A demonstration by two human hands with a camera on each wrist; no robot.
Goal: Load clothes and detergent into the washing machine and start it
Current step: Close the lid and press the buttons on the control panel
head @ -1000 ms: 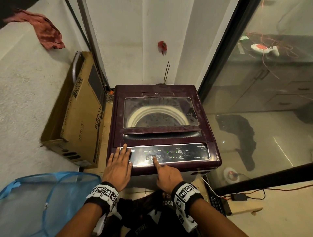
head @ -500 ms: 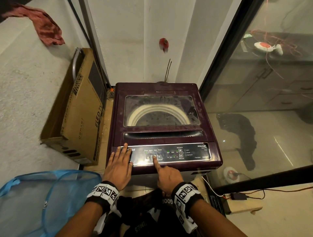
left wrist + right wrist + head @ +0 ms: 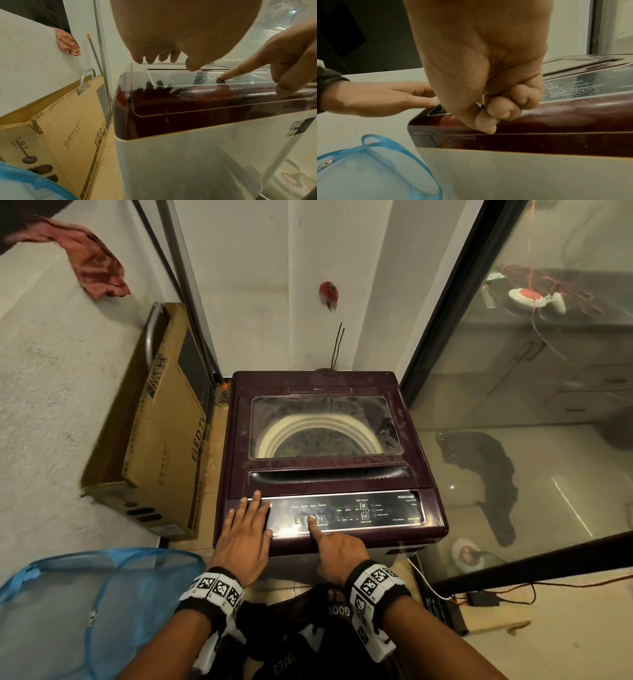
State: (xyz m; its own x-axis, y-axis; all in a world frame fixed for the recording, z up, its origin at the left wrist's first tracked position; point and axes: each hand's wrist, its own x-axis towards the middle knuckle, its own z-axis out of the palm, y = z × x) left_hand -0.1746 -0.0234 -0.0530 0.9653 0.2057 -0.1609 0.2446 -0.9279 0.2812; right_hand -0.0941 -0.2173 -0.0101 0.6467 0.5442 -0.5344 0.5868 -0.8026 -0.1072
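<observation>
The maroon top-load washing machine [image 3: 239, 440] stands in front of me with its glass lid [image 3: 325, 426] down; the pale drum rim shows through it. My left hand [image 3: 246, 529] lies flat, fingers straight, on the left end of the control panel [image 3: 376, 511]. My right hand [image 3: 339, 553] presses a button near the panel's middle with its straight index fingertip [image 3: 311, 522], and its other fingers are curled and hold nothing. The left wrist view shows the left hand [image 3: 171, 33] over the panel and that index finger [image 3: 240, 71] on the button. In the right wrist view the right hand [image 3: 479, 67] looks fist-like.
A blue mesh laundry basket [image 3: 85, 611] stands at my lower left. A flat cardboard TV box [image 3: 164, 440] leans between the wall and the machine. A glass door [image 3: 513, 405] with a dark frame runs along the right. A red cloth [image 3: 92, 265] hangs on the left ledge.
</observation>
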